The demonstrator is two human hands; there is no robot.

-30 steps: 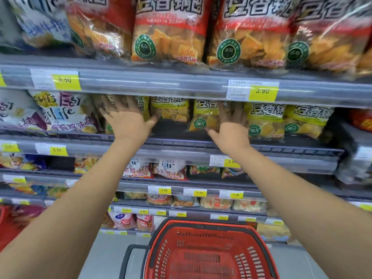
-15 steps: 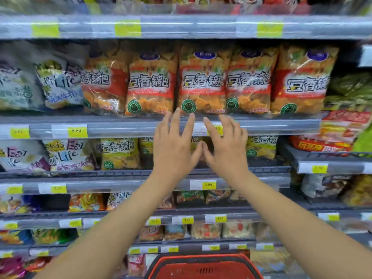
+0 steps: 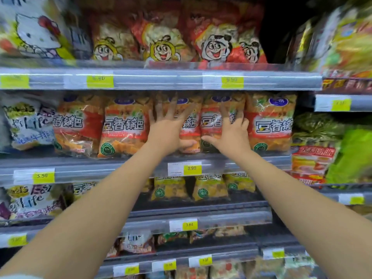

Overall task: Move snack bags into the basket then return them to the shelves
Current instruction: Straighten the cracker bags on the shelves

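Snack bags [image 3: 211, 125] stood under the left hand [image 3: 166, 135] and right hand [image 3: 231, 137], fingers spread flat; gripping one bag's edges seemed wisest.

Two bare forearms [image 3: 100, 208] lead back from the blurred fingers [image 3: 161, 119] of the left hand [image 3: 165, 135] and right hand [image 3: 231, 137], with a pale, whitish sleeve [image 3: 18, 276] edge showing far behind the left fingers.
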